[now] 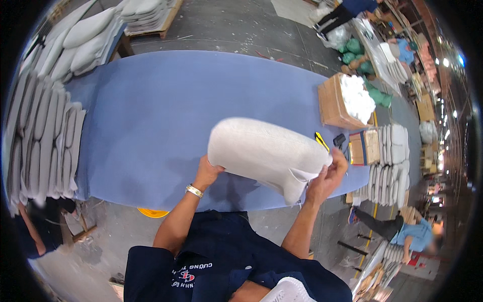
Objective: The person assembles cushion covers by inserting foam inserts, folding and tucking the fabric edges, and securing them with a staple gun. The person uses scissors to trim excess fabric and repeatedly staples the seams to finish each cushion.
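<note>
Between my two hands, above the blue-covered table (151,121), is a light grey padded cushion (266,146) with a fabric cover. It is tilted, and its right end has a folded, notched shape. My left hand (207,173) grips its lower left edge, the fingers partly hidden beneath it. At the right end, my right hand (328,181) is closed on the cushion with the thumb and fingers bent round the edge. Just beyond that end lie a yellow cutter (322,141) and a small black object (339,140).
A cardboard box (334,105) of white stuffing stands at the table's right. Beside it is a smaller open box (358,149). Grey cushions are stacked at the left (43,146) and right (390,176). Other people work farther off; one (412,234) is at the lower right.
</note>
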Demonstrator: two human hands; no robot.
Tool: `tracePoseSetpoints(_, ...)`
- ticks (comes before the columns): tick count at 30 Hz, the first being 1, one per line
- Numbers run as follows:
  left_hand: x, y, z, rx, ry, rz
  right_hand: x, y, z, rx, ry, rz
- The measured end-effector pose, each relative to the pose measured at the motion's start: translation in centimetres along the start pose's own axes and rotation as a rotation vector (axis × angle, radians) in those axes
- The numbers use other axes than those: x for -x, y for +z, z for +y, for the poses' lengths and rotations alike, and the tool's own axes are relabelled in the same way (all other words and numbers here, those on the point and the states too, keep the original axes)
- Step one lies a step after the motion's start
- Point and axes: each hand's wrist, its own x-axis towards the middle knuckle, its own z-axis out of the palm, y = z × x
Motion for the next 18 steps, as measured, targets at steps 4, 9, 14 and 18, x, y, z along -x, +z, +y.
tracePoseSetpoints(4, -5.1, -0.5, -4.3, -0.032, -0.056, 0.172, -0.9, 4.3, 3.2, -0.264, 0.643, -0.197)
tracePoseSetpoints(9, -8.6, 3.0, -1.4, 0.468, -0.497, 0.192, -3.9, 8.4, 3.5, -0.356, 0.562, -0.321)
tracePoseSetpoints(14, -6.0, 6.8, -3.2, -0.214, -0.26, -0.029, -2.5, 12.0, 10.5, -0.163, 0.661, -0.297)
tracePoseSetpoints(18, -9.6, 7.4, 0.1, -0.062, -0.643, 0.041, -3.0, 14.2, 14.2, -0.205, 0.805, -0.164)
